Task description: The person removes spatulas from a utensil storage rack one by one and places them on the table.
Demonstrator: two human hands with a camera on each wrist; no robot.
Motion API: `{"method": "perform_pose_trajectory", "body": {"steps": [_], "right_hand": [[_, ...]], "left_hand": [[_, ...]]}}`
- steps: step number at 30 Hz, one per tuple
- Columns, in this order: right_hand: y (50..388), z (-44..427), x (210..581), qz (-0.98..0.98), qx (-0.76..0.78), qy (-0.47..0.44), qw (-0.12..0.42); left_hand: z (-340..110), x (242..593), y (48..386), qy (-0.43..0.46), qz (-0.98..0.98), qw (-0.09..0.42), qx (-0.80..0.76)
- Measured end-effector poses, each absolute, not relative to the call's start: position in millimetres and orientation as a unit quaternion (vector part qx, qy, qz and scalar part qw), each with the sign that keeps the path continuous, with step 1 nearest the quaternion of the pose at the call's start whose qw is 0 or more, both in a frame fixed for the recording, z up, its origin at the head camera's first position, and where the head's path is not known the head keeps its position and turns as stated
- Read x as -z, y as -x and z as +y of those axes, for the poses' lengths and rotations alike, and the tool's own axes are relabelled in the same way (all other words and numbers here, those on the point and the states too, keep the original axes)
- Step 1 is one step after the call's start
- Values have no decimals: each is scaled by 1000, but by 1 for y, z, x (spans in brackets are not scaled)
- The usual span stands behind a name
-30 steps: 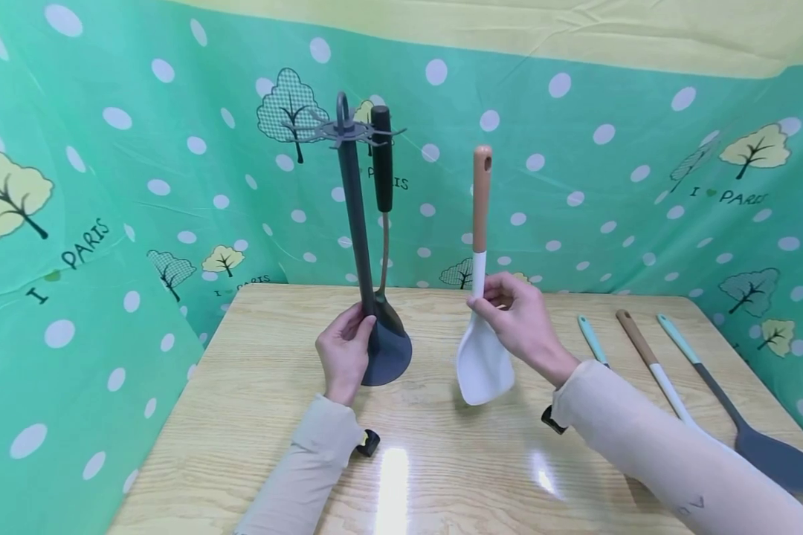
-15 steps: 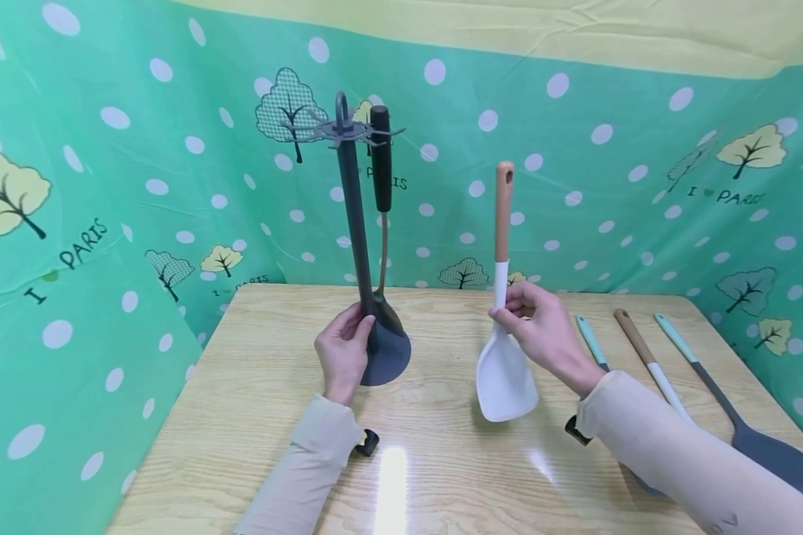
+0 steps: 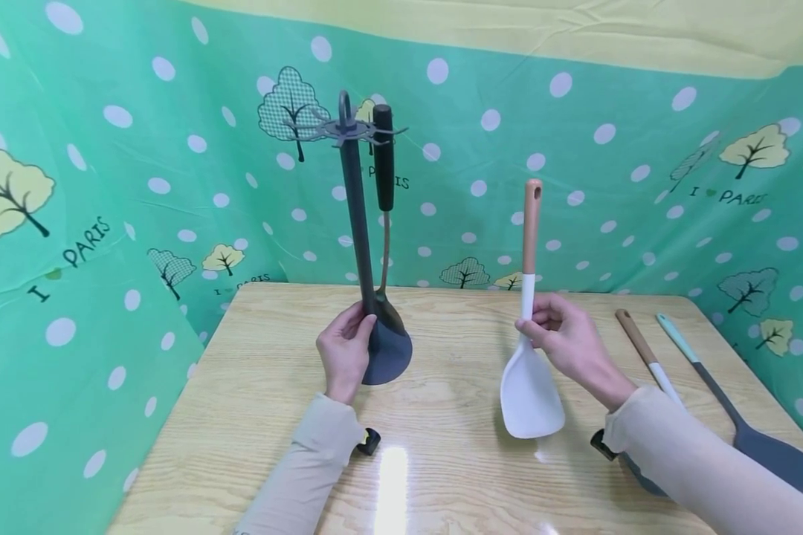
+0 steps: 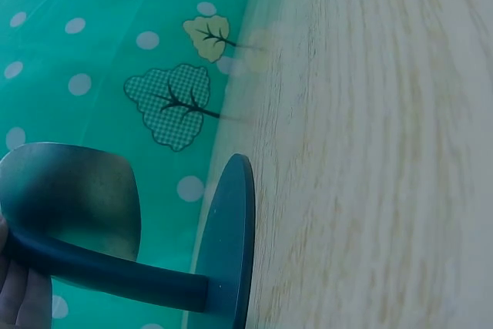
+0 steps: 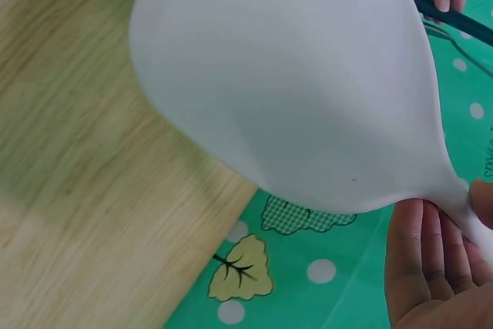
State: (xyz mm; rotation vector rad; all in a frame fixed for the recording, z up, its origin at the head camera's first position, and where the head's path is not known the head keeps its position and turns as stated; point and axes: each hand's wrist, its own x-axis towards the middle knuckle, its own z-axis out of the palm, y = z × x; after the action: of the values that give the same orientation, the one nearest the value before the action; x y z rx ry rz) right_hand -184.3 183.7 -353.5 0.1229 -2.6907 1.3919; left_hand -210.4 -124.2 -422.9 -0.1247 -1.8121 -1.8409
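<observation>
My left hand (image 3: 344,353) grips the pole of a dark utensil stand (image 3: 356,223) low down, just above its round base. From the hooked ring at its top hangs a black-handled utensil (image 3: 384,163); the left wrist view shows its broad, dark head (image 4: 73,198) beside the pole. My right hand (image 3: 569,342) pinches the white neck of a spatula (image 3: 531,394), which is upright with its brown handle up and white blade down. In the right wrist view the spatula blade (image 5: 293,75) fills much of the picture. The blade appears raised off the table.
On the right of the wooden table (image 3: 442,461) lie a brown-and-white-handled utensil (image 3: 636,334) and a dark turner (image 3: 776,453) with a mint handle. A dark utensil head (image 3: 642,479) shows partly beneath my right sleeve. Polka-dot cloth (image 3: 442,163) hangs behind.
My right hand has carried the spatula to the right and lower, away from the stand. It now hides a mint handle seen before. My left hand has stayed on the pole.
</observation>
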Motion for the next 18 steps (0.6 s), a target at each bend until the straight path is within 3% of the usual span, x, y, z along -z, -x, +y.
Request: {"method": "perform_pose_trajectory", "body": {"steps": [18], "right_hand": [[163, 218, 364, -905, -421, -18, 48]], "left_hand": [[-124, 420, 209, 40, -678, 271, 682]]}}
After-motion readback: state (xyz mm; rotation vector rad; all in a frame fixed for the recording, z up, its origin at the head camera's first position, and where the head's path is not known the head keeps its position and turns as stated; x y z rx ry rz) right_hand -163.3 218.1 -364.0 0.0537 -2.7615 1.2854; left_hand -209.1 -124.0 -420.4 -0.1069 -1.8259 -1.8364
